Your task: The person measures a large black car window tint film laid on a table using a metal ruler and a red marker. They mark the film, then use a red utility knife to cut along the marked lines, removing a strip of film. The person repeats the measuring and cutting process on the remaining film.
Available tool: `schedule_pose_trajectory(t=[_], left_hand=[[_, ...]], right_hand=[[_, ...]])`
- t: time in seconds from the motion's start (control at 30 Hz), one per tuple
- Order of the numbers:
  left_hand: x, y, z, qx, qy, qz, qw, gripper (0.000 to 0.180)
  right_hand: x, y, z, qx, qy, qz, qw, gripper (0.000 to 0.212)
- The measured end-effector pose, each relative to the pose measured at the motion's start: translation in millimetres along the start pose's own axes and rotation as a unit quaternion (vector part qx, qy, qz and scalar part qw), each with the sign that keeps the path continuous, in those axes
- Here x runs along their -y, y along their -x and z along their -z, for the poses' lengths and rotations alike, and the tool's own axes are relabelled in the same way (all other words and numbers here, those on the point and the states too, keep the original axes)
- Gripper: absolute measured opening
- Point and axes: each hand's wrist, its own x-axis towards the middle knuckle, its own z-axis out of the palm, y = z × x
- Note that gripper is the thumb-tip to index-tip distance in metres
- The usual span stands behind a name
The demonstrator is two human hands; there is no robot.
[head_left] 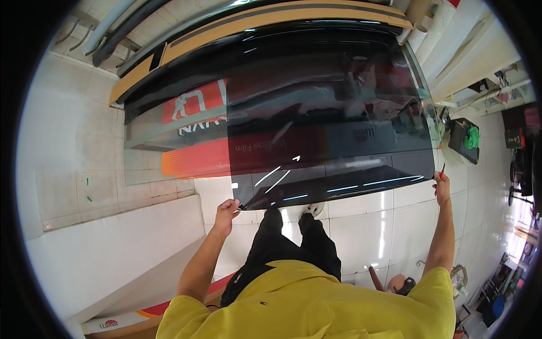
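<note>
A wide sheet of dark tinted window film (339, 127) stretches from the far side toward me, see-through enough to show boxes beneath it. My left hand (227, 216) pinches its near left corner. At the near right corner, my right hand (442, 187) is closed on the film's edge. That same hand also has a small tool with a red handle and a thin dark tip (442, 171), perhaps a cutter; its kind is not clear. The near edge of the film hangs raised between both hands, with bright reflections across it. A glass tabletop (148, 164) shows to the left of the film.
Beyond the film runs a long cardboard strip (271, 18). Red and orange boxes (195, 161) lie under the glass. A low white wall (113, 243) stands at left. At right are a black bin (464, 148) with a green cloth (472, 137) and white rolls (446, 42).
</note>
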Motion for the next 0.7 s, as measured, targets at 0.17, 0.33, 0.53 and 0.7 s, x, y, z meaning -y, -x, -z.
schedule_pose_trajectory(t=[0.17, 0.33, 0.53, 0.7], left_hand=[[17.5, 12.5, 5.5, -0.005, -0.012, 0.044, 0.999, 0.023], [38.9, 9.1, 15.2, 0.021, -0.030, 0.064, 0.997, 0.022], [57.1, -5.3, 21.2, 0.041, -0.038, 0.060, 0.997, 0.017], [65.9, -7.6, 18.3, -0.016, -0.094, 0.071, 0.993, 0.032]], right_hand=[[-24.8, 15.4, 13.8, 0.002, 0.021, -0.032, 0.999, 0.040], [-57.0, 16.8, 5.0, -0.003, 0.022, -0.025, 0.999, 0.038], [-70.4, 13.4, -19.7, -0.035, 0.014, -0.087, 0.995, 0.036], [-91.3, -3.5, -38.4, -0.022, -0.021, -0.095, 0.995, 0.032]])
